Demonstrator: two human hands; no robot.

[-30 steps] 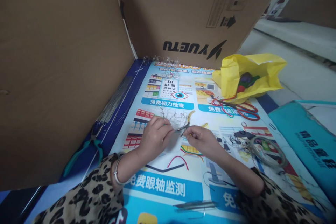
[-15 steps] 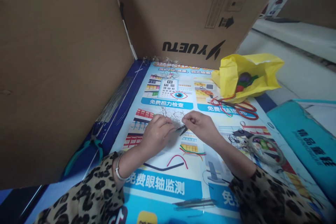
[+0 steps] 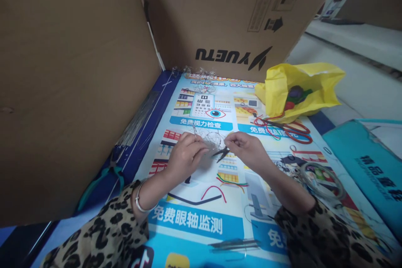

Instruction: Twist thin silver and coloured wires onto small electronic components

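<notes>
On the head feed, my only view, I had both hands mid-tabletop (image 3: 161, 92), over the poster (image 3: 176, 240). R hand (image 3: 248, 148) was curled snug round the small pliers (image 3: 223, 152); their dark jaws stood parted, tips toward the L hand (image 3: 187, 157) but not touching it. L hand was pinched, thumb to fingertips, prob. on the wire tangle (image 3: 211, 137), though detail there was too fine for me to be sure. Tangle sat just beyond & b/w the hands.

Toward the tabletop's L edge I had straight wires (image 3: 136, 121) w/ teal-handled pliers (image 3: 112, 168) below them. Far R: yellow bag (image 3: 276, 92), red-handled scissors (image 3: 292, 127) just in front. Wire coil (image 3: 339, 190) lay nearer the R edge, short wire pieces (image 3: 235, 243) by the near edge, a red strip (image 3: 213, 188) b/w those & the hands.

I judged the step in hand as close plier work on fine wire; the next move, I reckoned, called for a steady L pinch & jaws lined up w/ one strand.
</notes>
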